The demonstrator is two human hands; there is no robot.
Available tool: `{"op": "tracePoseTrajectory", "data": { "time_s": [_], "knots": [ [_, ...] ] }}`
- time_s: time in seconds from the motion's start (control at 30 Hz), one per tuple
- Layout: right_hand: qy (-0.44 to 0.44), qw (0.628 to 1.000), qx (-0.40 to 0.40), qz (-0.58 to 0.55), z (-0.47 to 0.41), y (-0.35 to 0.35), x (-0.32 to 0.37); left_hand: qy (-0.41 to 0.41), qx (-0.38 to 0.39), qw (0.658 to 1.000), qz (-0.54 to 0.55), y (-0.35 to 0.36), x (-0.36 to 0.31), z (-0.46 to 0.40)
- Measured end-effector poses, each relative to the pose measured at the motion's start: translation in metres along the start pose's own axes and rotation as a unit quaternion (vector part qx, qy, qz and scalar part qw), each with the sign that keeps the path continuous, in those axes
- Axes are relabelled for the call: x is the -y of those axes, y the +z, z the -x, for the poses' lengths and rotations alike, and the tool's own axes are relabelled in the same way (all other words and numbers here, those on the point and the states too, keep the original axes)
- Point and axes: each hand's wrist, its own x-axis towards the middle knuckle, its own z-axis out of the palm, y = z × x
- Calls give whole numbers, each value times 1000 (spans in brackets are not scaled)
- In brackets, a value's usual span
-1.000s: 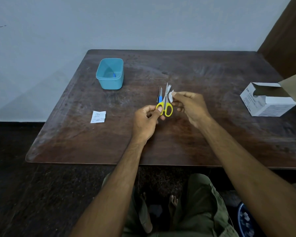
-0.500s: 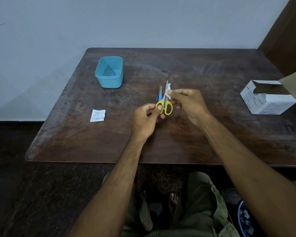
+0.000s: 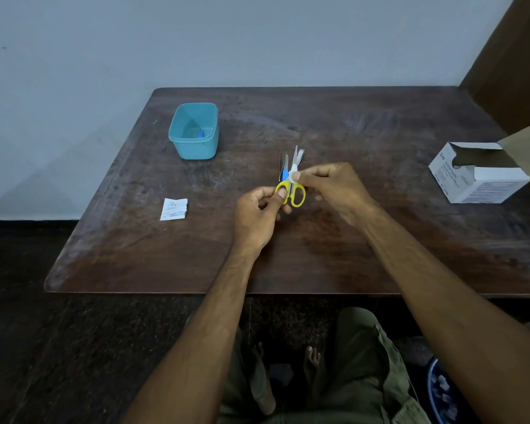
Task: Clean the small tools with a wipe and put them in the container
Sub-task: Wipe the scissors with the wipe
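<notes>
Small yellow-handled scissors (image 3: 297, 195) stand blades-up above the middle of the table. My left hand (image 3: 259, 215) pinches their left handle ring. My right hand (image 3: 334, 188) pinches a small white wipe (image 3: 294, 175) round the base of the blades. Just behind the scissors lie a blue-handled tool (image 3: 284, 173) and a thin metal one (image 3: 300, 156) on the table. A teal plastic container (image 3: 193, 131) stands at the far left with a small blue item inside.
A torn white wipe wrapper (image 3: 173, 209) lies left of my hands. An open white box (image 3: 479, 172) sits at the table's right edge. The dark wooden table (image 3: 349, 258) ends at a near edge above my knees.
My right hand has slid the wipe down the scissor blades toward the handles. The left hand's hold is unchanged.
</notes>
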Motion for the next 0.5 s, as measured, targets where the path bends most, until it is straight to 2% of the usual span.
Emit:
{"op": "tracePoseTrajectory", "data": {
  "time_s": [0.07,0.27,0.5],
  "knots": [
    [13,1000,-1,-8,-1,-3,1,4,9,1000,-17,1,0,1],
    [32,990,-75,-112,-9,2,6,6,14,999,-33,2,-2,3],
    [60,995,-26,-72,-3,-1,4,9,16,999,-35,1,-2,3]
  ]
}}
